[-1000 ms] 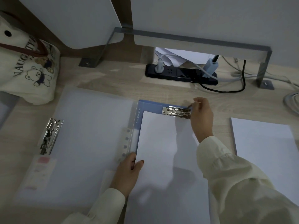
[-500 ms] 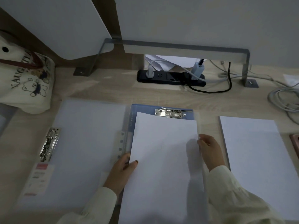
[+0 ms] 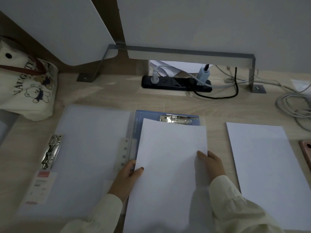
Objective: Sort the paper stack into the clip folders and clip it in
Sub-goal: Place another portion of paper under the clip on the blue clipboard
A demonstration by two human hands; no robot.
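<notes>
Where the light falls dimly, a pale wood-grain worktop [image 3: 117, 96] is seen, backed by grey-white panels and a grey metal bracket [image 3: 185, 52]; a black power strip [image 3: 176, 84] with plugged cables is set against the back, a cream tote bag [image 3: 28, 86] printed with bears is slumped at the far left, and coiled grey cables [image 3: 294, 106] are bunched at the far right. A translucent clip folder [image 3: 87, 157] is laid open at the left, its metal clip [image 3: 50, 151] along its left edge; just beside it a blue clip folder [image 3: 151, 115] is laid, its silver clip [image 3: 176, 119] at the top edge. A plain white sheaf of paper [image 3: 168, 165] is laid over the blue folder, its top edge just below the clip, not under it. The sheaf is gripped at its left edge by the left hand [image 3: 127, 177], thumb on top; the right edge is pinched by the right hand [image 3: 212, 165], fingers [image 3: 202, 153] closed on it. A second paper stack [image 3: 265, 174] is lying apart at the right.
</notes>
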